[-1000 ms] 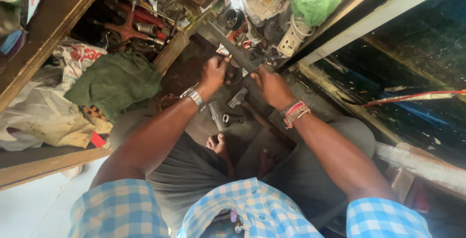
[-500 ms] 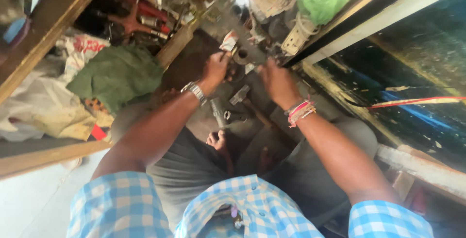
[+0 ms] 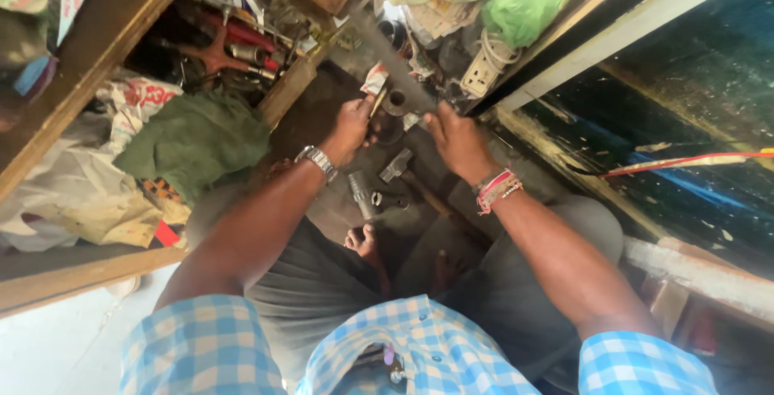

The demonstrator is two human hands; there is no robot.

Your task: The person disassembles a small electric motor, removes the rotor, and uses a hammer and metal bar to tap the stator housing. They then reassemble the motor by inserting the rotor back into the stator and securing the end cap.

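Observation:
My right hand (image 3: pixel 458 139) grips the near end of a long flat grey metal bar (image 3: pixel 391 56) that slants up and to the left over the clutter. A small round metal ring (image 3: pixel 396 100) sits against the bar between my hands. My left hand (image 3: pixel 352 125), with a wristwatch on its wrist, is closed around a dark round part (image 3: pixel 387 127) just below that ring. A hammer (image 3: pixel 397 166) and a short metal cylinder (image 3: pixel 363 193) lie on the floor beneath my hands, near my bare feet (image 3: pixel 363 242).
A green cloth (image 3: pixel 193 137) and plastic bags (image 3: pixel 64 185) lie at the left by a wooden box of red tools (image 3: pixel 230 48). A white power strip (image 3: pixel 482 72) and a green bag (image 3: pixel 524 0) sit at the back. A dark panel (image 3: pixel 685 105) rises at the right.
Both hands have moved away from my body and slightly apart. The flat bar now points further up and left, and the ring shows between my hands.

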